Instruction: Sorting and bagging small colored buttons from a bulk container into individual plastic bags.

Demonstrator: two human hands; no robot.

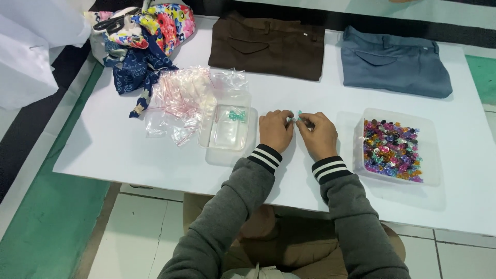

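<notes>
Fabric scraps (144,39) in floral and navy prints are heaped at the far left of the white table (103,139), and beside them lies a pile of small clear bags (181,101). Next along is a clear lidded box (227,129) with a few teal beads (237,115) inside. Centre now: left hand (275,130) and right hand (318,135) meet, fingertips pinched shut on a small teal bead (298,114) between them, just above the table. To the right sits a clear tray (431,134) full of multicoloured beads (391,150). Behind lie folded brown trousers (266,46) and grey-blue trousers (395,62).
</notes>
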